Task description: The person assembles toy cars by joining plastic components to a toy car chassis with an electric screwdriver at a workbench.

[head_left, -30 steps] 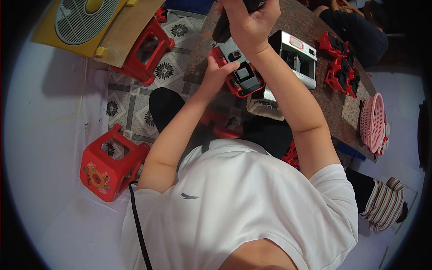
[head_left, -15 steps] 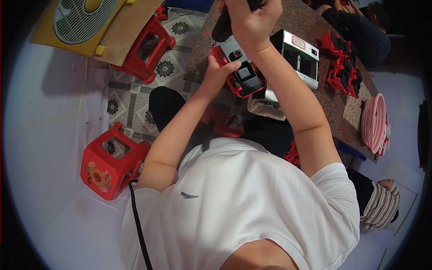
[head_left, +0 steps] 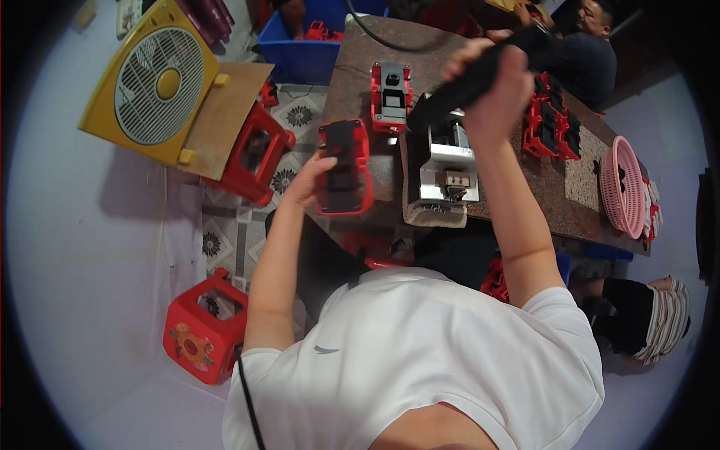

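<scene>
My left hand (head_left: pixel 309 182) is closed on the left edge of a red-and-black plastic housing (head_left: pixel 345 161), held over the near left edge of the table. My right hand (head_left: pixel 501 101) is raised over the table and wrapped round a long black tool (head_left: pixel 465 86), blurred by motion; its kind is unclear. The tool slants down to the left, above a silver metal box-shaped fixture (head_left: pixel 442 161) with a rough pale base. Beyond the left hand, a red housing with a grey-and-black inside (head_left: pixel 391 97) rests on the tabletop.
Several red-and-black housings (head_left: pixel 551 124) lie on the stone table (head_left: pixel 510 196) at right, near a pink basket (head_left: pixel 624 187). A black cable (head_left: pixel 382 41) arcs across the far end. Red stools (head_left: pixel 206 330), a yellow fan (head_left: pixel 154 82) and a blue bin (head_left: pixel 300 60) stand left. Other people are nearby.
My hands have moved apart; the right has swung right with the black tool. A grey-and-red housing now rests on the table, and the one in my left hand shows a dark face.
</scene>
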Motion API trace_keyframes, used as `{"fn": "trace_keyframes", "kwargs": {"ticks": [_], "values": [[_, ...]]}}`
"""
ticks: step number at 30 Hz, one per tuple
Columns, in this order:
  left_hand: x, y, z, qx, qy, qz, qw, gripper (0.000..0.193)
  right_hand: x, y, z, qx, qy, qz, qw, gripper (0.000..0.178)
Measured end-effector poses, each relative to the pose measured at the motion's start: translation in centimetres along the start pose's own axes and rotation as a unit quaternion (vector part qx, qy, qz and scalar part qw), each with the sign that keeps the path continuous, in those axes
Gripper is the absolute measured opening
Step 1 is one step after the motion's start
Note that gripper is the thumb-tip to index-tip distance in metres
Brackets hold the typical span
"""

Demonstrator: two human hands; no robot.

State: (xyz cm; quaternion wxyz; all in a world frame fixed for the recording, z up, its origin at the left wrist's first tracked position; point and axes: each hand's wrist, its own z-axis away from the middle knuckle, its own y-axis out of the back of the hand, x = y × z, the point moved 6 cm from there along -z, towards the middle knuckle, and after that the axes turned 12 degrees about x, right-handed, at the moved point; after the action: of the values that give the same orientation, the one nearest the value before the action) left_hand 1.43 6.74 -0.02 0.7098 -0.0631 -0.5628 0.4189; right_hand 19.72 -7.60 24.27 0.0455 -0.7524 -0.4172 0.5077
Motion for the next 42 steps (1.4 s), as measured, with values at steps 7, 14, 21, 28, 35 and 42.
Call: {"fn": "trace_keyframes", "kwargs": {"ticks": [7, 14, 21, 28, 35, 42], "values": [[2.8, -1.1, -7.0, -0.187, 0.123, -0.205, 0.953, 0.103, -5.8, 10.4, 8.6, 0.126, -0.061, 0.038, 0.989, 0.041], [4.6, -6.3, -7.2, -0.195, 0.166, -0.390, 0.885, 0.104, -4.0, 14.0, 14.4, 0.157, -0.161, 0.234, 0.946, 0.038], [9.7, -6.4, -3.2, -0.143, 0.007, -0.325, 0.935, 0.094, -3.0, 17.1, 14.8, 0.189, -0.130, 0.202, 0.952, 0.029], [19.8, -9.5, 1.8, -0.031, -0.231, -0.423, 0.876, 0.098, -0.4, 18.7, 15.4, 0.137, -0.079, 0.269, 0.950, 0.042], [-5.7, -41.9, 6.6, -0.410, -0.078, -0.488, 0.767, 0.122, -1.6, 16.3, 17.1, 0.075, 0.009, 0.291, 0.954, 0.058], [-24.0, -47.1, 4.9, -0.457, -0.202, -0.586, 0.638, 0.105, 0.2, 21.3, 18.7, 0.107, -0.311, 0.271, 0.905, 0.063]]}}
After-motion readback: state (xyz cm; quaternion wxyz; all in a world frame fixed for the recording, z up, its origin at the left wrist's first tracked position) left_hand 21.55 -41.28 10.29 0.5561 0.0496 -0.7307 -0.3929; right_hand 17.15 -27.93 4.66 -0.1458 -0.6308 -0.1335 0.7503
